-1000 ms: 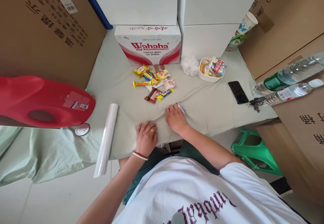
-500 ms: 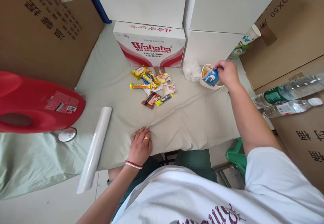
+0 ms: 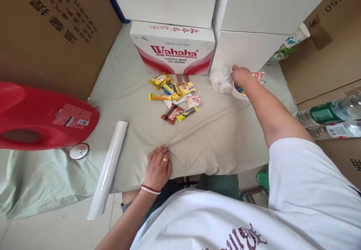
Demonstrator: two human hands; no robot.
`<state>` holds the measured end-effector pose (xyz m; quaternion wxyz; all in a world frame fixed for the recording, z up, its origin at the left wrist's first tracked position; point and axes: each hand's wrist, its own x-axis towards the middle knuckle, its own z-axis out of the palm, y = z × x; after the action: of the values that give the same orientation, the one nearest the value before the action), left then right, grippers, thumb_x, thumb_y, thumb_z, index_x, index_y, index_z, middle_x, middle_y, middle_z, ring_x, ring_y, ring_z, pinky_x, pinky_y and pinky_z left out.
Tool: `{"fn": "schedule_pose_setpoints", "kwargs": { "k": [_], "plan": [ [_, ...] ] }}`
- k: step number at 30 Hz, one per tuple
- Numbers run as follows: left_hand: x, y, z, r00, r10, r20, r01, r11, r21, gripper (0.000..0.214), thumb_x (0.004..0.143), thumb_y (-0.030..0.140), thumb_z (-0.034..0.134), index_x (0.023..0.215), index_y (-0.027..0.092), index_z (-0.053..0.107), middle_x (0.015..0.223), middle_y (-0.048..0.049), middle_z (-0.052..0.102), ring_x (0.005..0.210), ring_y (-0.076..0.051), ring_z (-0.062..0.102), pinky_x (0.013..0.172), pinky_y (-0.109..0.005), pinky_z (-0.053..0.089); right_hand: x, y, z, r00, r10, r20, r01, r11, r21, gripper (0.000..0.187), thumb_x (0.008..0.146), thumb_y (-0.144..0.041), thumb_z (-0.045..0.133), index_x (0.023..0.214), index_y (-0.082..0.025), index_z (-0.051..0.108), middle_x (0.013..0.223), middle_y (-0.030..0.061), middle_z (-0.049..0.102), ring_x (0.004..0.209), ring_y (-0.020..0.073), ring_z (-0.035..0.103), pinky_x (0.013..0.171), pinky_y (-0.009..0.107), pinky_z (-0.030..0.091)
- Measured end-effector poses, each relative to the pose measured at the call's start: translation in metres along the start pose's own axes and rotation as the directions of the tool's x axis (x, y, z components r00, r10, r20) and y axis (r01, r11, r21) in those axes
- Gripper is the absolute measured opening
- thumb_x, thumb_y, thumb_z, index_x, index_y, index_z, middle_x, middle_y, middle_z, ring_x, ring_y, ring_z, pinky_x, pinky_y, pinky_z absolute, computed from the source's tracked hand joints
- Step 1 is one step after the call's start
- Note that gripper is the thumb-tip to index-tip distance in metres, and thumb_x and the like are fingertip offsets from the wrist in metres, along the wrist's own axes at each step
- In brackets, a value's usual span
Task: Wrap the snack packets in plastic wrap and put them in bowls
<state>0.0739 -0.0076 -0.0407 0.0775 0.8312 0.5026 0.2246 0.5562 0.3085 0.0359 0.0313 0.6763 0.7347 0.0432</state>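
Note:
My left hand [image 3: 159, 165] lies flat on the cloth at the table's front edge, fingers stretched and holding nothing. At the back right, my right hand [image 3: 241, 76] is over the left side of a white tub [image 3: 240, 95], its fingers curled; what is in them, if anything, is hidden. Blue wrapping [image 3: 238, 88] shows inside the tub below the hand. A red-and-white packet [image 3: 258, 76] shows beyond my right wrist. Left of this hand sits a crumpled clear plastic bag [image 3: 220, 79]. Wrapped snacks [image 3: 172, 113] lie in a loose pile at mid-table.
A Wahaha carton [image 3: 173, 50] stands behind the snacks. A plastic-film roll [image 3: 108, 169] overhangs the front edge, near a round badge [image 3: 79, 151] and a large red jug [image 3: 47, 116]. Bottles [image 3: 325, 113] lie at the right; a brown box [image 3: 56, 28] stands left.
My right hand has moved from the tub's right side to its left. The blue packet it held now shows only partly, low in the tub. My left hand stays put; the view has shifted slightly.

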Motion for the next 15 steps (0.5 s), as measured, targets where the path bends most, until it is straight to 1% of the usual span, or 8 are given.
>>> {"fn": "schedule_pose_setpoints", "kwargs": {
  "k": [2,3,4,6,8,10,13,15],
  "plan": [
    [-0.001,-0.001,0.0,1.0,-0.002,-0.005,0.002,1.0,-0.006,0.031,0.087,0.008,0.052,0.112,0.021,0.066,0.118,-0.0122,0.072,0.133,-0.031,0.062,0.114,-0.053,0.048,-0.017,0.006,-0.001,0.999,-0.031,-0.017,0.03,0.998,-0.046,0.043,0.103,-0.015,0.036,0.133,-0.007,0.066,0.136,0.0233,0.058,0.118,0.0306,0.056,0.1,0.044,0.043],
    [-0.001,-0.001,0.001,1.0,0.003,-0.009,-0.003,1.0,-0.004,0.03,0.088,0.008,0.052,0.111,0.021,0.066,0.118,-0.0125,0.072,0.133,-0.031,0.062,0.114,-0.053,0.048,-0.025,0.008,-0.002,0.998,-0.054,-0.026,0.052,0.996,-0.078,0.048,0.101,-0.009,0.032,0.14,-0.007,0.061,0.14,0.0228,0.056,0.121,0.031,0.053,0.101,0.044,0.042],
    [-0.001,-0.001,0.001,1.0,0.011,-0.01,-0.011,1.0,-0.001,0.029,0.088,0.008,0.052,0.111,0.02,0.065,0.118,-0.0129,0.072,0.133,-0.031,0.062,0.113,-0.052,0.048,-0.032,0.009,-0.003,0.997,-0.068,-0.037,0.065,0.993,-0.095,0.052,0.099,-0.006,0.03,0.144,-0.007,0.056,0.14,0.0227,0.055,0.124,0.0317,0.05,0.102,0.044,0.041],
    [-0.001,-0.001,0.0,1.0,0.025,-0.01,-0.025,1.0,0.003,0.028,0.089,0.008,0.052,0.111,0.019,0.065,0.119,-0.0138,0.072,0.133,-0.032,0.062,0.112,-0.052,0.049,-0.041,0.008,-0.005,0.997,-0.065,-0.035,0.061,0.993,-0.102,0.054,0.096,-0.003,0.03,0.145,-0.005,0.054,0.138,0.0232,0.057,0.126,0.0326,0.047,0.103,0.044,0.039],
    [-0.001,-0.001,0.0,1.0,0.021,-0.009,-0.021,1.0,-0.003,0.029,0.088,0.009,0.051,0.111,0.02,0.065,0.12,-0.014,0.072,0.133,-0.032,0.061,0.111,-0.053,0.049,-0.046,0.002,-0.006,0.998,-0.051,-0.037,0.048,0.995,-0.084,0.051,0.097,-0.005,0.031,0.142,-0.005,0.056,0.136,0.0231,0.058,0.127,0.0321,0.046,0.107,0.046,0.037],
    [-0.001,-0.001,0.0,1.0,0.007,-0.01,-0.007,1.0,-0.009,0.03,0.088,0.009,0.051,0.111,0.021,0.066,0.12,-0.0135,0.072,0.132,-0.032,0.061,0.111,-0.053,0.049,-0.05,-0.008,-0.007,0.995,-0.073,-0.071,0.068,0.995,-0.069,0.048,0.101,-0.009,0.032,0.141,-0.008,0.057,0.141,0.0213,0.057,0.132,0.031,0.044,0.114,0.048,0.03],
    [-0.002,-0.001,0.001,1.0,0.001,-0.021,-0.001,1.0,0.004,0.029,0.087,0.01,0.051,0.109,0.021,0.066,0.118,-0.0128,0.073,0.13,-0.032,0.063,0.109,-0.051,0.05,-0.064,-0.029,-0.006,0.973,-0.115,-0.198,0.096,0.99,-0.104,0.047,0.104,-0.017,0.033,0.147,-0.013,0.053,0.155,0.0183,0.049,0.144,0.03,0.035,0.123,0.053,0.017],
    [-0.003,-0.001,0.002,0.999,0.006,-0.037,-0.005,1.0,0.017,0.026,0.088,0.01,0.051,0.107,0.021,0.066,0.116,-0.0125,0.073,0.127,-0.032,0.065,0.106,-0.05,0.051,-0.08,-0.044,-0.002,0.958,-0.097,-0.269,0.067,0.991,-0.119,0.049,0.105,-0.018,0.033,0.15,-0.014,0.051,0.156,0.0184,0.048,0.144,0.0313,0.034,0.122,0.055,0.018]
  ]
}}
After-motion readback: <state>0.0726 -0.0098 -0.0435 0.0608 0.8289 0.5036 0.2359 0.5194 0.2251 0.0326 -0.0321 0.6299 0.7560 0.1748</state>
